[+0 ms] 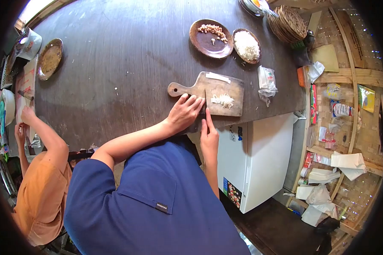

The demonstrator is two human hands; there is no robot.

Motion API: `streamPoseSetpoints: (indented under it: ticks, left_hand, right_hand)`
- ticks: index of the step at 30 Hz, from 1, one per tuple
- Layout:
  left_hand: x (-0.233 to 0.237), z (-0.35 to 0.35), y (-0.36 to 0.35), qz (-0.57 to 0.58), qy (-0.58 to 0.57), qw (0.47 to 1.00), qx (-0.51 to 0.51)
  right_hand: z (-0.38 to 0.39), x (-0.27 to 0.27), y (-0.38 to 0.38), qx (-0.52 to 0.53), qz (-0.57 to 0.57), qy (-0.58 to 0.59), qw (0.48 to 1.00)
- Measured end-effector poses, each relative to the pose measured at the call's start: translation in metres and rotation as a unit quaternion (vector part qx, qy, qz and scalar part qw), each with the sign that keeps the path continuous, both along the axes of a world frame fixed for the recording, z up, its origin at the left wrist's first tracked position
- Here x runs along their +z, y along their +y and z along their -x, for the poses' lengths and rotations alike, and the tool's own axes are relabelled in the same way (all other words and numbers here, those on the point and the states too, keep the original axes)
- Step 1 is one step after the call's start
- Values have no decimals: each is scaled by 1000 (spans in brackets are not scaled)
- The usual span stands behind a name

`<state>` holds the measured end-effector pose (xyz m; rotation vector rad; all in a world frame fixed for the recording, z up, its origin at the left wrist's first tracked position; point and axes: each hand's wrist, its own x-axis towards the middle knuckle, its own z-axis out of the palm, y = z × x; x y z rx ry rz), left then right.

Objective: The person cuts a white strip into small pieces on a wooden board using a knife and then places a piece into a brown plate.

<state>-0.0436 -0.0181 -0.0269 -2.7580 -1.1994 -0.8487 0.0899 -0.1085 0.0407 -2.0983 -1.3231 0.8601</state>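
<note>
My right hand (210, 131) grips a knife (205, 98), index finger stretched along it; the dark blade stands across the wooden cutting board (238, 95). Beside the blade, my left hand (185, 112) presses down on the board near its handle side, with bent fingers held together. Whatever lies under those fingertips is hidden. A small heap of white shreds (222, 100) rests on the board to the right of the blade. Near the board's far edge lies a pale white strip (217, 77).
Behind the board stand a brown plate of small brown pieces (212, 30) and a plate of white shreds (246, 45). A plastic packet (267, 80) lies to the right. A co-worker in orange (44, 195) works at the left; a white freezer (264, 157) stands below the table's edge.
</note>
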Motion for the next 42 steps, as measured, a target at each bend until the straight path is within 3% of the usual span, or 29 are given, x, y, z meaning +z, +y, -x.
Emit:
streamPoseSetpoints:
  ticks: [2, 5, 10, 12, 17, 22, 29, 30, 32, 35, 39, 40, 42]
  left_hand:
    - [-1, 0, -1, 8, -5, 1000, -3]
    - [-2, 1, -1, 15, -11, 1000, 0]
    - [-2, 2, -1, 23, -19, 1000, -3]
    - [-2, 2, -1, 27, -16, 999, -6]
    - [-3, 2, -2, 36, -20, 999, -4]
    - [3, 5, -3, 32, -11, 999, -5]
    - [-6, 2, -3, 40, -31, 999, -1]
    - [-7, 3, -4, 44, -30, 999, -5]
    - [-3, 4, -3, 48, -41, 998, -5]
    - [-2, 4, -4, 54, -24, 998, 3]
    - [-2, 4, -4, 50, -25, 998, 3]
    - [-2, 4, -5, 53, -25, 998, 2]
    - [0, 5, -4, 35, -26, 999, 4]
  right_hand:
    - [0, 5, 1, -14, 46, 11, 999]
    - [1, -7, -18, 9, -42, 9, 999]
    - [3, -5, -12, -6, -28, 17, 999]
    - [-1, 4, -6, -32, 47, 66, 996]
    - [4, -5, -20, -3, -41, 27, 999]
    - [2, 3, -5, -27, 43, 39, 998]
    - [2, -21, -25, 5, -85, 18, 996]
    - [4, -15, -20, 1, -81, 19, 996]
    - [6, 7, -7, -38, 75, 37, 996]
    - [6, 5, -18, -14, 8, 44, 999]
    - [4, -13, -20, 7, -28, -32, 999]
    - [7, -4, -14, 6, -25, -32, 999]
    - [12, 18, 0, -45, 106, 10, 993]
